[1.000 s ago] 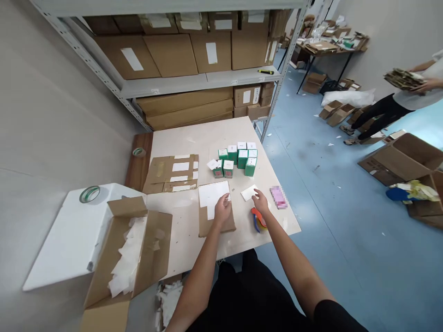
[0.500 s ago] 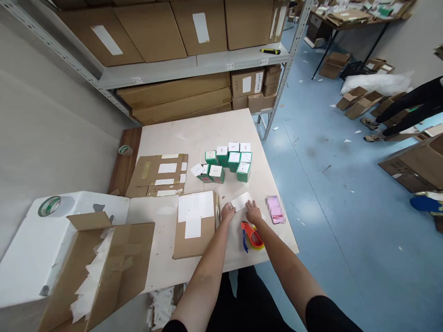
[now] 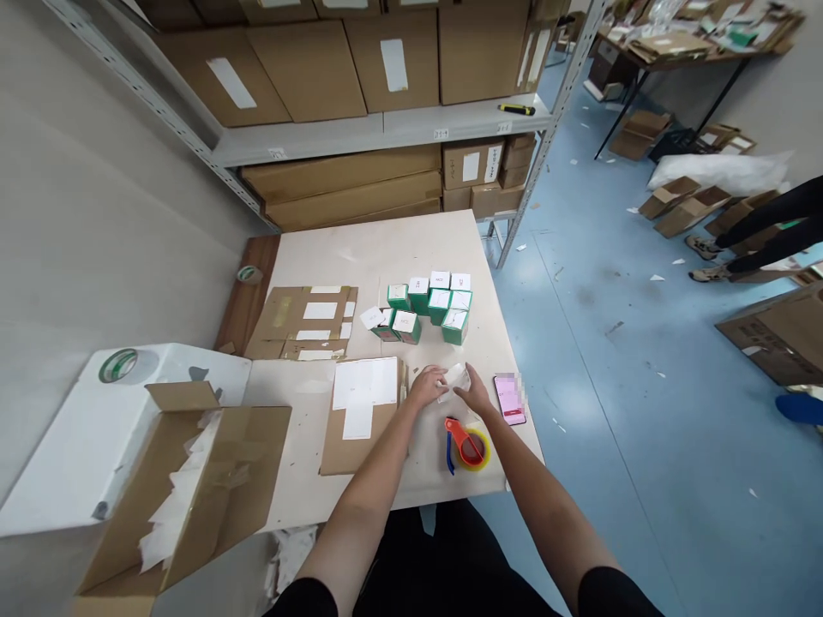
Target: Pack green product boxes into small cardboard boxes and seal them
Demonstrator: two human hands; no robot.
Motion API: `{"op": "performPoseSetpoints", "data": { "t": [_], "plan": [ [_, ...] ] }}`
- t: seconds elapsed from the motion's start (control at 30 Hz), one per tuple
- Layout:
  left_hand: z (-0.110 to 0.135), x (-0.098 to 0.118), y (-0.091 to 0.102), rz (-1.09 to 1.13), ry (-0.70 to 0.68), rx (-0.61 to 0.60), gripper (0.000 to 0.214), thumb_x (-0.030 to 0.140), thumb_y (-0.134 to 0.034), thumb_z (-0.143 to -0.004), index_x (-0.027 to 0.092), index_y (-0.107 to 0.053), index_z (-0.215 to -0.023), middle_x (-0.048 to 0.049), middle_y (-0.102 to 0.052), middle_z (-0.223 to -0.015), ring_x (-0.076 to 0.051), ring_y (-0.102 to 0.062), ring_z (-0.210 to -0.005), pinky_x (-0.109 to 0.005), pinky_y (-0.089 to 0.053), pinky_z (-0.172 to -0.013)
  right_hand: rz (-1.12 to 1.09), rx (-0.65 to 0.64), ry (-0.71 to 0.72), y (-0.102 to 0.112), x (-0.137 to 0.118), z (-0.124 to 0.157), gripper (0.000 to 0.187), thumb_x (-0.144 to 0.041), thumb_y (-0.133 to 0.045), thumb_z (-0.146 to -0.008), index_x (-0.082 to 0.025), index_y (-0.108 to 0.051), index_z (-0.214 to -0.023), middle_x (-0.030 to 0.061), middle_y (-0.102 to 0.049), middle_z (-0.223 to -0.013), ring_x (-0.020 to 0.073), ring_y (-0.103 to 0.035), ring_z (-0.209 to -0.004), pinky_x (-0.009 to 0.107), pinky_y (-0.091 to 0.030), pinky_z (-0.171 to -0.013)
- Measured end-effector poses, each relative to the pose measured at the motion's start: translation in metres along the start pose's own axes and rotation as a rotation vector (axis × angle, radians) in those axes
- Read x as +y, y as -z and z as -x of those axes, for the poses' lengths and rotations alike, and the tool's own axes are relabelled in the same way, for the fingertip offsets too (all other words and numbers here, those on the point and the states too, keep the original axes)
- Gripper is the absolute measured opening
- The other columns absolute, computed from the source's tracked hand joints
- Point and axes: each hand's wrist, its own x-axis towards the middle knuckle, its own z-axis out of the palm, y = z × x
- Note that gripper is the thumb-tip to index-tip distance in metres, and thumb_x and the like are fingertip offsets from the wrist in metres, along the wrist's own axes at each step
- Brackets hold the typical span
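A small piece of white sheet, paper or thin film, is curled up between my two hands above the table. My left hand pinches its left edge, and my right hand grips it from the right. Nearest to me lies an orange tape dispenser with a yellow roll and a blue handle. To the right of my hand is a phone with a pink screen. Beyond my hands stand several green boxes with white tops. Left of my left hand lies a flat cardboard stack with white labels.
Flattened cardboard lies at the table's left side. An open carton with white sheets stands at lower left, beside a white block carrying a tape roll. A shelf with boxes borders the back. A person's legs show far right.
The white sheet was flat on the table and is now raised and curled between my hands. The right hand has moved off its top surface to its edge. The view has shifted slightly.
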Motion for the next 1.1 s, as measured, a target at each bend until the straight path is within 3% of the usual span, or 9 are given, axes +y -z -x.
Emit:
{"op": "performPoseSetpoints", "data": {
  "t": [0.1,0.17,0.27,0.37,0.5,0.67,0.87,0.97,1.1],
  "plan": [
    [0.001,0.013,0.021,0.066,0.008,-0.098,0.015,0.033,-0.085,-0.067,0.023,-0.079,-0.076,-0.0079,-0.079,-0.106,-0.031,-0.063,-0.123,-0.040,-0.049,-0.104,-0.204,-0.072,0.006,0.029,-0.015,-0.001,0.047,-0.045,-0.074,-0.072,-0.020,-0.070,-0.113,0.0067,-0.073,-0.107,0.0262,-0.067,-0.102,0.038,-0.053,-0.090],
    [0.001,0.021,0.038,0.112,0.034,-0.144,0.028,0.042,-0.084,-0.066,0.021,-0.081,-0.086,-0.0061,-0.079,-0.098,-0.028,-0.070,-0.104,-0.036,-0.053,-0.093,-0.306,-0.104,-0.004,0.051,-0.023,0.001,0.035,-0.050,-0.074,-0.072,-0.020,-0.069,-0.089,-0.0001,-0.067,-0.080,0.0200,-0.062,-0.076,0.031,-0.051,-0.072],
    [0.001,0.031,0.060,0.166,0.034,-0.195,0.041,0.052,-0.085,-0.063,0.019,-0.081,-0.087,-0.0039,-0.078,-0.088,-0.026,-0.071,-0.090,-0.033,-0.053,-0.083,-0.437,-0.051,-0.012,0.079,-0.034,0.010,0.039,-0.057,-0.076,-0.071,-0.021,-0.062,-0.075,-0.0064,-0.055,-0.064,0.0136,-0.048,-0.061,0.025,-0.042,-0.059],
    [0.003,0.041,0.074,0.217,0.032,-0.224,0.046,0.059,-0.085,-0.061,0.019,-0.081,-0.081,-0.0028,-0.077,-0.082,-0.025,-0.070,-0.084,-0.031,-0.052,-0.077,-0.499,0.009,-0.011,0.098,-0.043,0.023,0.046,-0.060,-0.078,-0.068,-0.023,-0.052,-0.066,-0.0084,-0.045,-0.058,0.0108,-0.039,-0.056,0.023,-0.035,-0.053],
    [0.005,0.056,0.078,0.248,-0.002,-0.209,0.049,0.063,-0.083,-0.064,0.018,-0.082,-0.084,-0.0036,-0.078,-0.083,-0.025,-0.071,-0.082,-0.030,-0.052,-0.073,-0.539,0.095,0.008,0.109,-0.057,0.039,0.050,-0.059,-0.079,-0.067,-0.025,-0.043,-0.061,-0.0085,-0.038,-0.055,0.0097,-0.032,-0.053,0.023,-0.028,-0.049],
    [0.008,0.073,0.079,0.233,-0.098,-0.121,0.048,0.066,-0.084,-0.063,0.021,-0.083,-0.079,-0.0046,-0.080,-0.088,-0.025,-0.072,-0.087,-0.031,-0.054,-0.076,-0.629,0.202,0.019,0.112,-0.067,0.054,0.052,-0.059,-0.080,-0.064,-0.025,-0.041,-0.062,-0.0085,-0.039,-0.056,0.0097,-0.036,-0.054,0.023,-0.032,-0.051],
    [0.014,0.089,0.073,0.231,-0.139,-0.133,0.050,0.067,-0.083,-0.064,0.019,-0.083,-0.079,-0.0062,-0.080,-0.088,-0.025,-0.072,-0.083,-0.031,-0.054,-0.073,-0.688,0.249,0.018,0.109,-0.070,0.068,0.049,-0.057,-0.082,-0.064,-0.024,-0.046,-0.064,-0.0089,-0.043,-0.057,0.0102,-0.040,-0.055,0.023,-0.035,-0.053],
    [0.021,0.087,0.077,0.224,-0.129,-0.119,0.049,0.066,-0.084,-0.062,0.019,-0.082,-0.078,-0.0066,-0.080,-0.088,-0.026,-0.073,-0.085,-0.032,-0.054,-0.074,-0.701,0.267,0.026,0.114,-0.067,0.078,0.049,-0.057,-0.083,-0.062,-0.024,-0.047,-0.064,-0.0083,-0.046,-0.056,0.0108,-0.043,-0.054,0.024,-0.038,-0.054],
    [0.037,0.070,0.104,0.191,-0.078,-0.018,0.045,0.063,-0.082,-0.065,0.019,-0.079,-0.074,-0.0056,-0.078,-0.079,-0.026,-0.071,-0.082,-0.033,-0.054,-0.076,-0.755,0.369,0.009,0.139,-0.057,0.094,0.050,-0.063,-0.082,-0.062,-0.024,-0.053,-0.070,-0.0045,-0.058,-0.060,0.0145,-0.050,-0.055,0.028,-0.043,-0.054]
  ]
}}
